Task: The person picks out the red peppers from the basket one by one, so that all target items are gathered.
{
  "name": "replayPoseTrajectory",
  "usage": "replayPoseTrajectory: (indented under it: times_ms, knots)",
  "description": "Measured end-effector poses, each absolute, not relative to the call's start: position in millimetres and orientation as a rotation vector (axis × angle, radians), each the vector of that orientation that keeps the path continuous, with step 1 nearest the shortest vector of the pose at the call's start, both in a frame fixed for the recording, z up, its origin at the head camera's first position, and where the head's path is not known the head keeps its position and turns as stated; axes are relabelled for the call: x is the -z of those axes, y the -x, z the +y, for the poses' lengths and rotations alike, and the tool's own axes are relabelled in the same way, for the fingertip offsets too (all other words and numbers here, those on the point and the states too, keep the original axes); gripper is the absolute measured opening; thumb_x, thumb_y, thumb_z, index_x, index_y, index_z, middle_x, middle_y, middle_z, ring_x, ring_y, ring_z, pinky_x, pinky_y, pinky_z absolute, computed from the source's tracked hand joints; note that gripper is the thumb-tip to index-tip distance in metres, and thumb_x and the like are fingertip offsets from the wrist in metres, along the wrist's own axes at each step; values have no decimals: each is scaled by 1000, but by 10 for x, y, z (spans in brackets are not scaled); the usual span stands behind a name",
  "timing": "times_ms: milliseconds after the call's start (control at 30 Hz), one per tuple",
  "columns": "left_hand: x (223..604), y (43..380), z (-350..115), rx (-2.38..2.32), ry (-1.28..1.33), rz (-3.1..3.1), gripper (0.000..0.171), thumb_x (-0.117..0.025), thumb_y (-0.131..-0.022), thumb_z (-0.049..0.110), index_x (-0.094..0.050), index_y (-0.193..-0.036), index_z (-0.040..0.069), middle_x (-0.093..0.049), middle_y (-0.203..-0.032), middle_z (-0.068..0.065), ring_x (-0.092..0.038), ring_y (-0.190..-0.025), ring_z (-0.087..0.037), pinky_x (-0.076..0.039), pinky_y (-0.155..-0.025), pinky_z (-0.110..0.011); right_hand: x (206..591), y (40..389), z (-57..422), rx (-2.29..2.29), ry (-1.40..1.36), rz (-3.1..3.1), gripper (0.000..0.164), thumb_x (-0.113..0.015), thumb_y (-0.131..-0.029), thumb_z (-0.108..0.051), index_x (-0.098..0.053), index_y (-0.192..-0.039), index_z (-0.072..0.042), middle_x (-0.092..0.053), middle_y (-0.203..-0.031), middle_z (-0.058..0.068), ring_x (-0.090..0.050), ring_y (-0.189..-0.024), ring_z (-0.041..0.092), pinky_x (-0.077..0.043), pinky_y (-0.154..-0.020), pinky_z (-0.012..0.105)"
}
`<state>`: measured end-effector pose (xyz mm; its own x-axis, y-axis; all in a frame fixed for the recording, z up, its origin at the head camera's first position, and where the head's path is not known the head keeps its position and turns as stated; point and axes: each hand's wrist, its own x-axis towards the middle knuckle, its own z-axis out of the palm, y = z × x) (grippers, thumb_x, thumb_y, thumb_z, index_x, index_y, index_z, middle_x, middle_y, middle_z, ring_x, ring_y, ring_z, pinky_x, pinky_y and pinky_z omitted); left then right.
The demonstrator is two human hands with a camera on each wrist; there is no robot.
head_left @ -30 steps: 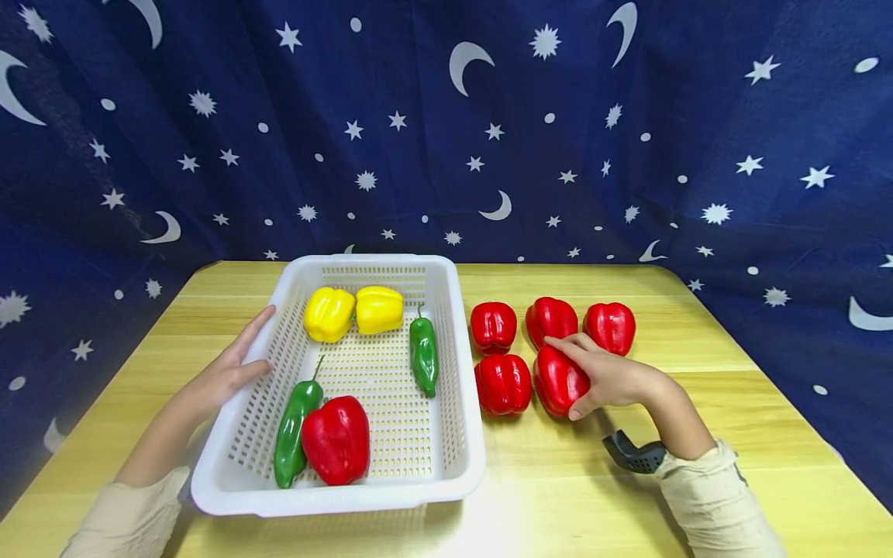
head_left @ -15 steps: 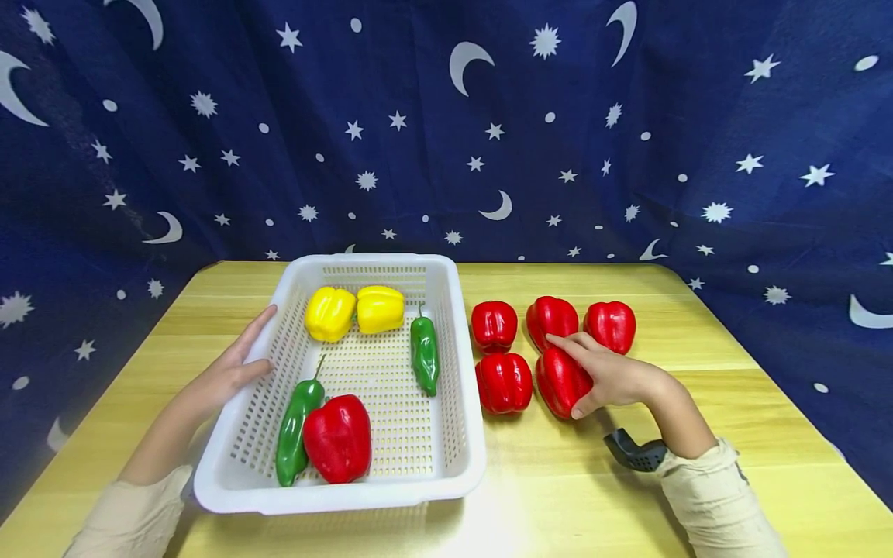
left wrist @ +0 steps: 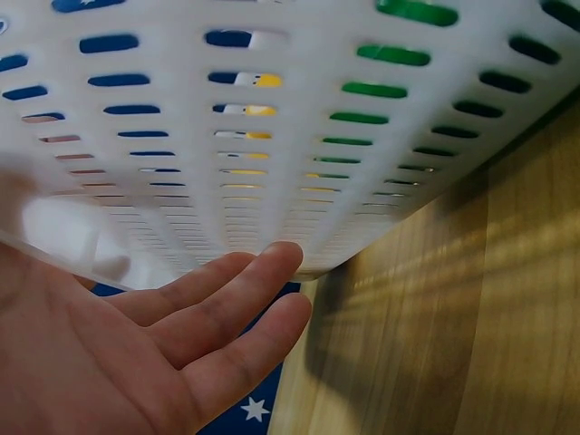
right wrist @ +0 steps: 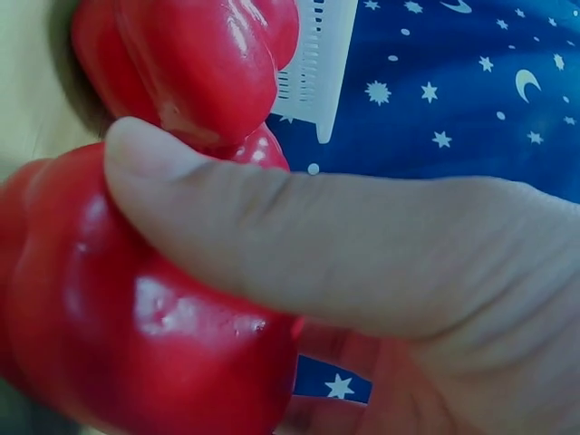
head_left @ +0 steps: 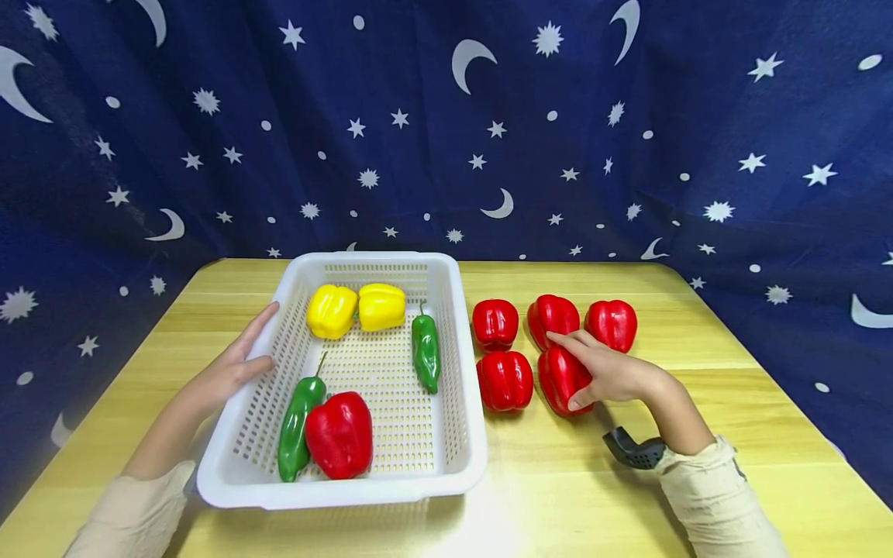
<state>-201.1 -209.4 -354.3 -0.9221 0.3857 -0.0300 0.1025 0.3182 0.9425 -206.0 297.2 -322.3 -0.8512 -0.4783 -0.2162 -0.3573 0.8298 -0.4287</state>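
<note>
A white perforated plastic basket (head_left: pixel 446 487) stands left of centre. My left hand (head_left: pixel 230 376) holds its left rim, thumb over the edge and fingers along the outside; the left wrist view shows these fingers (left wrist: pixel 240 304) extended by the slotted wall. Inside lie two yellow bell peppers (head_left: pixel 332 311), a green chili pepper (head_left: pixel 301 426), another green chili pepper (head_left: pixel 425 353) and a red bell pepper (head_left: pixel 339 435). To the right, my right hand (head_left: pixel 617 373) grips the near-right red bell pepper (head_left: pixel 560 381) of a group; its thumb (right wrist: pixel 227 217) presses the pepper's side in the right wrist view.
Around the gripped one sit several more red bell peppers (head_left: pixel 505 381) on the wooden table (head_left: pixel 558 496), close to the basket's right wall. A dark blue curtain (head_left: pixel 418 139) with moons and stars hangs behind. A black device (head_left: pixel 633 449) is at my right wrist.
The red bell pepper under my right hand has shifted and turned very slightly. My left hand stays on the basket's rim.
</note>
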Motion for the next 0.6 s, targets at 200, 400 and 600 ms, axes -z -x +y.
replayPoseTrajectory:
  times_ms: [200, 400, 600]
  knots:
    - [3545, 2012, -2123, -1651, -453, 2327, 81, -36, -87, -1, 10, -146, 29, 8, -151, -23, -30, -118, -62, -57, -63, -48, 3207, 2060, 2952, 555, 613, 2706, 94, -79, -65, -24, -27, -140, -2, -33, -129, 23, -36, -117, 43, -46, -88, 57]
    - [3571, 2032, -2114, -1658, -448, 2320, 81, -37, -87, 0, 9, -146, 30, 8, -152, -21, -29, -119, -61, -57, -63, -48, 3177, 2037, 2962, 580, 600, 2716, 94, -79, -65, -24, -27, -140, -2, -34, -129, 22, -36, -117, 43, -47, -88, 56]
    - [3572, 2043, -2126, -1663, -450, 2324, 81, -37, -86, -1, 9, -146, 30, 7, -152, -20, -31, -118, -61, -57, -63, -48, 3167, 2027, 2948, 600, 619, 2741, 92, -78, -66, -28, -29, -140, -1, -35, -127, 21, -35, -117, 44, -46, -87, 58]
